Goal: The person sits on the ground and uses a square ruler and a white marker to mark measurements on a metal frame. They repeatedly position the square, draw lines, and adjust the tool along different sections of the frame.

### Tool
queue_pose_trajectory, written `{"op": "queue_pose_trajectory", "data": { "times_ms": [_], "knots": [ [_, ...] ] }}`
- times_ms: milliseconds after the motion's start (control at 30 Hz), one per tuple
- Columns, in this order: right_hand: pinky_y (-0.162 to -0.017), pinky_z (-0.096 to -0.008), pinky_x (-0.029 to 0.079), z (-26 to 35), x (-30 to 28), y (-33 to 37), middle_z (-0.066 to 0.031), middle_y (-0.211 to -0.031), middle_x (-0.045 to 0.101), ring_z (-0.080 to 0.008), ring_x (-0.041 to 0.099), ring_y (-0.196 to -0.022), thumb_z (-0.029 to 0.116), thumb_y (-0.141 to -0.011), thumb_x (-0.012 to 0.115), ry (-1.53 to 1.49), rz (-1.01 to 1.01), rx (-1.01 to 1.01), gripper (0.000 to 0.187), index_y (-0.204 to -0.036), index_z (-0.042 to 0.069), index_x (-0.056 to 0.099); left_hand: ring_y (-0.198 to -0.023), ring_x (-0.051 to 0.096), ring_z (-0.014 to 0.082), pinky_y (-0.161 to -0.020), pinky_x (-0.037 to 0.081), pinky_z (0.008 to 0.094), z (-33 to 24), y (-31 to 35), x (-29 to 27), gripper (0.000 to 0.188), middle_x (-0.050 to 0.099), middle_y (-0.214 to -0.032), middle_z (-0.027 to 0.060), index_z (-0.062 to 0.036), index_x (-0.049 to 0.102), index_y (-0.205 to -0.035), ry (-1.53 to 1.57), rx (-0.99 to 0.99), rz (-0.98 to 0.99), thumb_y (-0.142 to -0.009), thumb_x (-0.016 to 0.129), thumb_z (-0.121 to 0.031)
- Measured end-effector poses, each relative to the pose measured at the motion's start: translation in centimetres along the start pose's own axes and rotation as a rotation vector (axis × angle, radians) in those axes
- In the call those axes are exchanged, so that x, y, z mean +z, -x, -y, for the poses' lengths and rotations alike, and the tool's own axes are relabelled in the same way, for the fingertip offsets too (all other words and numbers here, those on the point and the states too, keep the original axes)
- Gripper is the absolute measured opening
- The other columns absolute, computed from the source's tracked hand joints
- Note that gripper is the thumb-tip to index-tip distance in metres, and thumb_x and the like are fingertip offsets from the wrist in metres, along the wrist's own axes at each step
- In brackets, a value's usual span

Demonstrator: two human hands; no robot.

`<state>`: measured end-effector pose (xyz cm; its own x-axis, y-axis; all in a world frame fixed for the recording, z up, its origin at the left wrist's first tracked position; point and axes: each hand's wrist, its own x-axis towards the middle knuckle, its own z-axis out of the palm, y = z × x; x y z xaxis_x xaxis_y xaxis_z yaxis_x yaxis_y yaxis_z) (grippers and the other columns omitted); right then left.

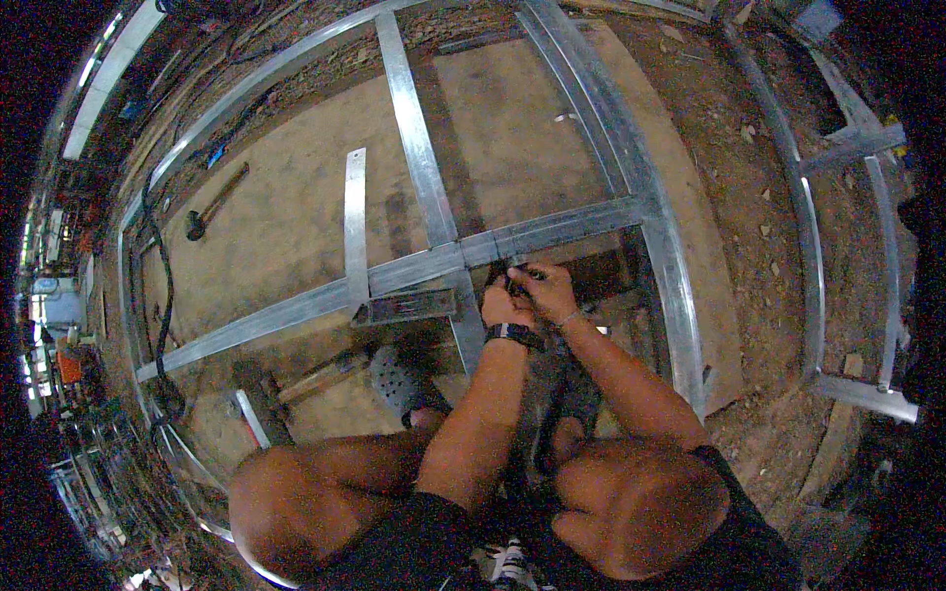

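Observation:
My left hand [506,305], with a dark watch on its wrist, is closed just below the crossbar [414,268] of a shiny metal frame. Beside it my right hand [550,293] has its fingers pinched together, close to the left fingertips. Something small and dark is between the fingers, too hidden and grainy to name. The hands are right of the joint where an upright bar [414,128] meets the crossbar. A short grey rectangular metal piece [406,307] lies against the crossbar's near side, left of my hands. A flat metal strip [356,217] rests next to it.
A hammer [217,202] lies on the board [286,167] within the frame, at the left. Another long-handled tool [320,380] lies near my foot. A black cable [163,286] runs over the frame's left side. A second metal frame [810,266] lies on the dirt at right.

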<state>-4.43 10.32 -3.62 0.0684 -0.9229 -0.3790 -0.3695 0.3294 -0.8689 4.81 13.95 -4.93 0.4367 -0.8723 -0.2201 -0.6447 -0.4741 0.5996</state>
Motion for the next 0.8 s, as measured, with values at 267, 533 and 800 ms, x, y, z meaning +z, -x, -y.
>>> {"op": "queue_pose_trajectory", "data": {
  "times_ms": [267,533,800],
  "knots": [
    [-0.086,-0.0344,0.053,-1.5,0.4,-0.8,-0.0124,-0.102,0.073,-0.0258,0.069,-0.094,0.028,-0.079,0.081,-0.016,-0.075,-0.020,0.031,-0.100,0.005,0.075,-0.076,0.070,0.0302,-0.064,0.054,0.0417,-1.1,-0.7,-1.2,0.020,0.073,-0.089,0.0142,-0.0047,0.069,-0.098,0.137,-0.061,0.140,-0.085,0.064,-0.018],
    [-0.063,-0.0314,0.051,0.2,0.6,0.2,-0.0063,-0.073,0.070,-0.0126,0.061,-0.066,0.032,-0.084,0.077,-0.095,-0.083,-0.060,0.034,-0.085,-0.002,0.073,-0.082,0.069,0.0253,-0.070,0.054,0.0369,0.2,-1.0,-0.2,0.020,0.072,-0.092,0.0117,-0.0052,0.069,-0.098,0.123,-0.108,0.135,-0.093,0.054,-0.018],
    [-0.062,-0.0308,0.050,-0.5,0.5,-0.1,-0.0061,-0.070,0.068,-0.0110,0.059,-0.065,0.032,-0.082,0.080,-0.163,-0.117,-0.095,0.035,-0.083,-0.002,0.072,-0.070,0.060,0.0160,-0.061,0.050,0.0309,2.1,-1.0,3.1,0.024,0.064,-0.086,0.0036,-0.0071,0.067,-0.095,0.590,-0.133,0.037,-0.098,0.048,-0.022]
  ]
}}
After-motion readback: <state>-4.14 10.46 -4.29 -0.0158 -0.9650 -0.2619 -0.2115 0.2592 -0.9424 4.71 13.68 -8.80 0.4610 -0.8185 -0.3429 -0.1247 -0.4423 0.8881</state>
